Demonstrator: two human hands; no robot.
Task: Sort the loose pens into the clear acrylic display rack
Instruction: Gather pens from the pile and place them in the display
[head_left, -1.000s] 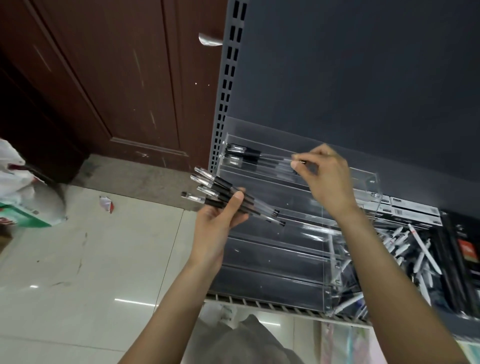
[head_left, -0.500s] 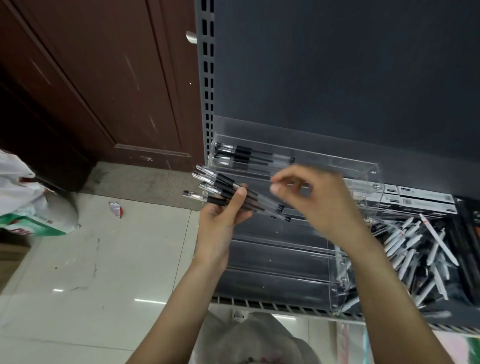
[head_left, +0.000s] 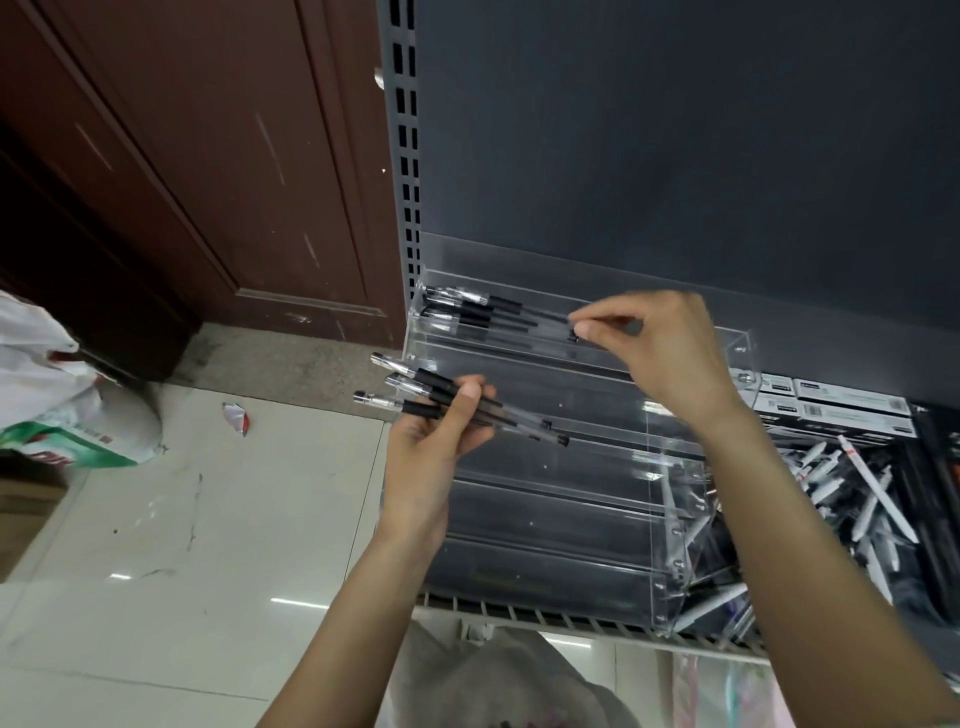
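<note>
Up close, the right hand pinches the end of one pen between thumb and fingertips over the top tier of the clear acrylic rack; its curled fingers hide the pen's end, and whether the pen rests on the others there is hard to tell. The left hand grips a fan of loose pens, three or four, their middles covered by its fingers. They have clear barrels, black grips and silvery tips pointing left. The rack's lower tiers, stepped and see-through, sit on a wire shelf. White pens are heaped to the right, partly cut off.
</note>
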